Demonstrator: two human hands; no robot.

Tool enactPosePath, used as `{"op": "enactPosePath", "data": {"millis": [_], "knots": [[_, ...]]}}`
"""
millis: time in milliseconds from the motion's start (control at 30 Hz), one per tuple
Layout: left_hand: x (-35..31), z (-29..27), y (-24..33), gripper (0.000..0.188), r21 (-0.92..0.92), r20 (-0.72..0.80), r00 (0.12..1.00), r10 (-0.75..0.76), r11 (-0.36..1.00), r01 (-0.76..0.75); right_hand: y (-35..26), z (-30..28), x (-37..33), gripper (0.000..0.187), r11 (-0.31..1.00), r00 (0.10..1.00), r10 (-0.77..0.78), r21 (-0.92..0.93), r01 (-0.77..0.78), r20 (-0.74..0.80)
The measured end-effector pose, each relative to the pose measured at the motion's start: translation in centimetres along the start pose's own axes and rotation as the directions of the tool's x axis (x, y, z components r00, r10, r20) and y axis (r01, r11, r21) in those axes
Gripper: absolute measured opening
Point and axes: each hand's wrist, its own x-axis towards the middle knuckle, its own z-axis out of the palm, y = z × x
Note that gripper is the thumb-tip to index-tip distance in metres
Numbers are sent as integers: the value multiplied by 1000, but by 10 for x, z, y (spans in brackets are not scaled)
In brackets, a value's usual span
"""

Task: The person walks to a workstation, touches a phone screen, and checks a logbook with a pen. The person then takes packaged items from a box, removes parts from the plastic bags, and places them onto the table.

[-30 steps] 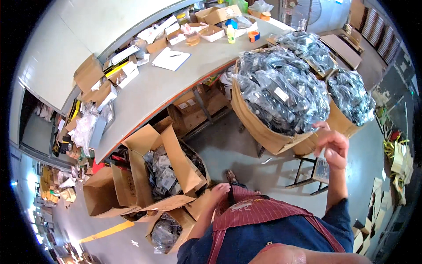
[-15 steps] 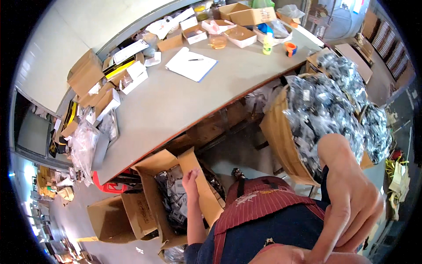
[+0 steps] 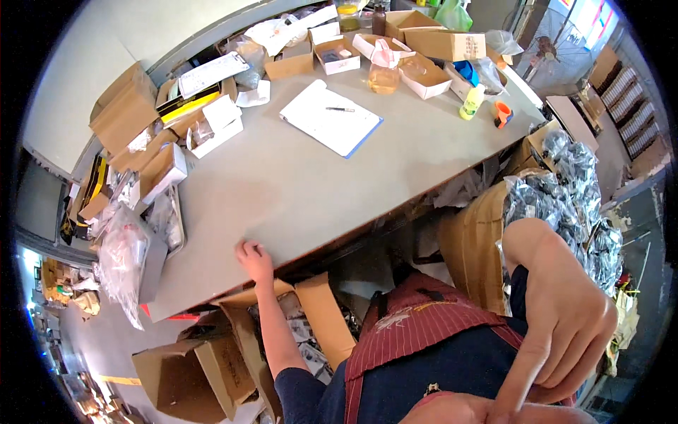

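Observation:
My left hand (image 3: 255,260) rests at the near edge of the grey table (image 3: 233,212). Its fingers are loosely bent and apart, with nothing in them. Below that forearm stands an open cardboard box (image 3: 325,318) holding several dark items in clear plastic bags (image 3: 311,346). Very large at the lower right is my right hand (image 3: 565,318), close to the camera. Its fingers are curled in and pointing down, their tips mostly hidden near the lower edge; whether they grip anything is hidden. A clipboard with white paper (image 3: 332,124) and a pen (image 3: 340,109) lies on the table.
At the right, a tall carton (image 3: 473,240) is heaped with clear-bagged dark items (image 3: 551,191). Small boxes (image 3: 339,56) line the table's back. A yellow bottle (image 3: 472,102) and an orange tape dispenser (image 3: 502,113) stand farther right. An open carton (image 3: 176,381) sits on the floor.
My left hand has risen out of the opening of the bagged-item box to the table edge. The view has shifted, showing the table larger and lower. My right hand keeps its pose.

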Motion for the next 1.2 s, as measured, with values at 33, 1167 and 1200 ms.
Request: {"op": "enactPosePath", "data": {"millis": [33,1167,1200], "knots": [[12,1,4,28,143,-68,997,-23,989,32,3,-21,-1,18,998,990,43,45,-50,136],[124,10,-42,64,630,-38,903,-429,691,354,257,-245,-462,56,-519,3,336,-188,-834,-942],[119,9,-50,64,648,-45,910,-413,681,341,262,-242,-460,56,-602,-13,332,-201,-773,-943]]}}
